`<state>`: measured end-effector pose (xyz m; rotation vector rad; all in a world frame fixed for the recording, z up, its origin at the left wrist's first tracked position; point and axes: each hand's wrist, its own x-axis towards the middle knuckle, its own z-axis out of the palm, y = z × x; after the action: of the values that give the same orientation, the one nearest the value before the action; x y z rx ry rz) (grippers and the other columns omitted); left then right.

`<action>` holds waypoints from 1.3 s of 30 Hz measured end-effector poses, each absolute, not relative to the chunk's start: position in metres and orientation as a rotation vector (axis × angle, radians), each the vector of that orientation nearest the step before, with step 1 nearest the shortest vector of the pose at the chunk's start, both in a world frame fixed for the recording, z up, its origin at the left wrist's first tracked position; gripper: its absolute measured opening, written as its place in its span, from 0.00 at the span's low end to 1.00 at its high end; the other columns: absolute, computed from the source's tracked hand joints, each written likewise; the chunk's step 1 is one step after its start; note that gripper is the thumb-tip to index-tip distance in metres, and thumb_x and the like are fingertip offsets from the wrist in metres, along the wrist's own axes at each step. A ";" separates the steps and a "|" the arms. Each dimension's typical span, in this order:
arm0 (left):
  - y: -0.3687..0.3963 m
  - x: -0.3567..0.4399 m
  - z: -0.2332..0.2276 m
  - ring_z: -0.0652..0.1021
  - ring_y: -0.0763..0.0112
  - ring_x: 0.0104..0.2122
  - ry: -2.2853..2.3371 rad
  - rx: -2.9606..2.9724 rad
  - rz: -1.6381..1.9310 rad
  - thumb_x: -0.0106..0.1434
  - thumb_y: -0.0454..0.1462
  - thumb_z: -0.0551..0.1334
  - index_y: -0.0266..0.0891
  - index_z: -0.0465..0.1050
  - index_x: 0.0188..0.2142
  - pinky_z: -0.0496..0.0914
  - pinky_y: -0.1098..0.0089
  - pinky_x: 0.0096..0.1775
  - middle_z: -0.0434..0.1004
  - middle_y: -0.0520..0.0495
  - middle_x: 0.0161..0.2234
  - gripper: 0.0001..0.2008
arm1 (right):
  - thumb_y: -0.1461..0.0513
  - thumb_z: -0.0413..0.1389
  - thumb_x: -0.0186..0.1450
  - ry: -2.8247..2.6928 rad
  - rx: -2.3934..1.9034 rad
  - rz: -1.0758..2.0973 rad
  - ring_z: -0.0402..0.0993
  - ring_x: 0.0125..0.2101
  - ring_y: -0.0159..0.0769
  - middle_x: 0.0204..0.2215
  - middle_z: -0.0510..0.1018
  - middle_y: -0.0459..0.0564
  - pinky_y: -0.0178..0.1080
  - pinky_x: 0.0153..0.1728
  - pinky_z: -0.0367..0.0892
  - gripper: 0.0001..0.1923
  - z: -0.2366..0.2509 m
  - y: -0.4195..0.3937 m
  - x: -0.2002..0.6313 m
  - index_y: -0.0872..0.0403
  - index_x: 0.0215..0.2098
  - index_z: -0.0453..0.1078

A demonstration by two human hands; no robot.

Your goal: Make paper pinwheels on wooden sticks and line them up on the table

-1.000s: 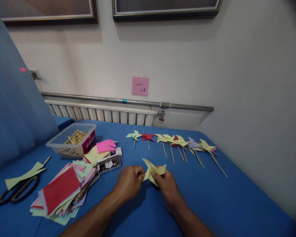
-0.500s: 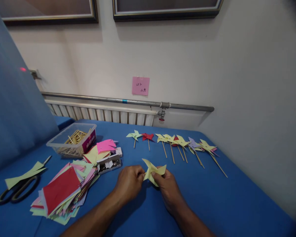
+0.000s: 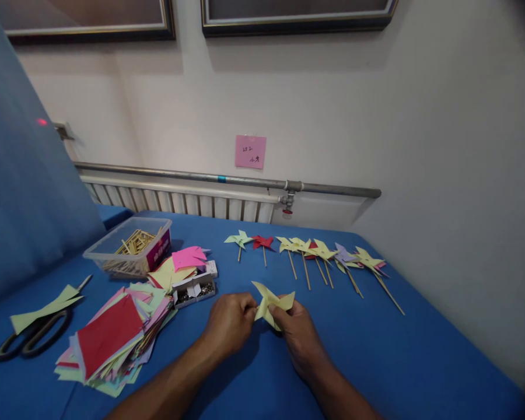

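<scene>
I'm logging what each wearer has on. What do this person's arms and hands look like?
Both forearms are bare, with no sleeves in view. The left hand and right hand wear no gloves; no rings, watch or wristbands are visible.

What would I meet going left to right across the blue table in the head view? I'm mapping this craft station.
Scissors → stack of coloured paper squares → small box of pins → left hand → yellow paper pinwheel → right hand → purple pinwheel on a stick.
</scene>
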<state>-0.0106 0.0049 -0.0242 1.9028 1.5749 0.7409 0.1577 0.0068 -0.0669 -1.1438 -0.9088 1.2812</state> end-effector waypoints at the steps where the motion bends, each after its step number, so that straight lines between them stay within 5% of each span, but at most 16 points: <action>1: 0.005 -0.011 -0.024 0.75 0.71 0.29 1.574 1.903 0.736 0.64 0.31 0.60 0.37 0.83 0.33 0.57 0.69 0.34 0.81 0.51 0.28 0.12 | 0.51 0.75 0.49 -0.907 -1.143 1.279 0.69 0.26 0.35 0.24 0.77 0.43 0.37 0.31 0.64 0.23 -0.068 0.007 0.158 0.54 0.35 0.76; 39: 0.006 -0.011 -0.022 0.75 0.70 0.29 1.554 1.858 0.725 0.64 0.31 0.59 0.37 0.84 0.33 0.58 0.69 0.33 0.80 0.50 0.27 0.12 | 0.51 0.75 0.48 -0.879 -1.162 1.284 0.70 0.27 0.37 0.25 0.78 0.43 0.38 0.31 0.66 0.23 -0.067 0.008 0.157 0.54 0.35 0.76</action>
<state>-0.0112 0.0061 -0.0223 1.8578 1.5538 0.7253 0.1573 0.0082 -0.0671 -1.1620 -0.8787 1.2842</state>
